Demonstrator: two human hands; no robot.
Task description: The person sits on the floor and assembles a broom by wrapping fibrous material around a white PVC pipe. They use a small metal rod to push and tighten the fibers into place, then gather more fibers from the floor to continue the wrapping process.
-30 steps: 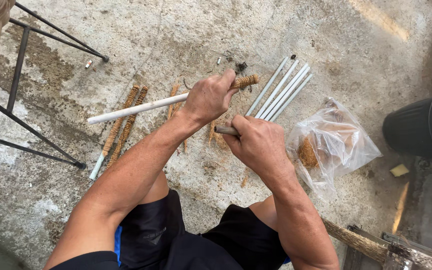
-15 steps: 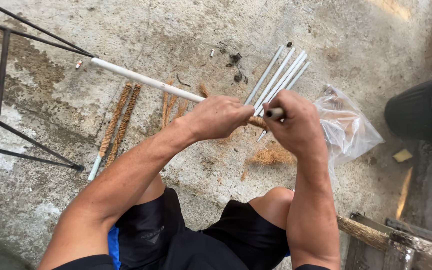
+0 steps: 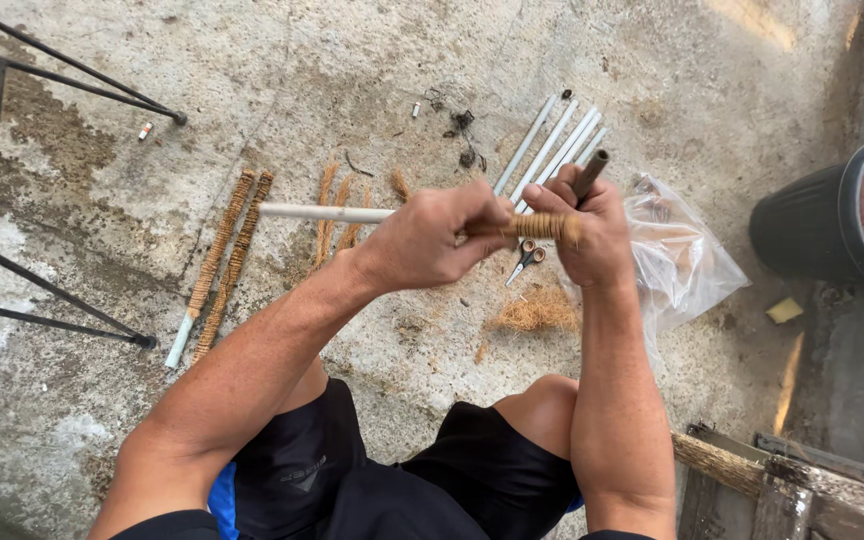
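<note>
We hold one white pipe (image 3: 327,212) level above the concrete floor (image 3: 352,80): our left hand (image 3: 432,240) grips its middle, our right hand (image 3: 582,235) clasps its fibre-wrapped end. Below lie five bare pipes (image 3: 552,145), two wrapped pipes (image 3: 224,260), one pair of scissors (image 3: 524,262).

A stained concrete floor (image 3: 372,60) carries everything. Centre left lie two wrapped sticks (image 3: 224,262); upper centre, white pipes (image 3: 552,145). Scissors (image 3: 524,260) and loose fibre (image 3: 537,312) sit mid-frame, a plastic bag (image 3: 682,265) right, a dark bucket (image 3: 812,230) far right.
</note>
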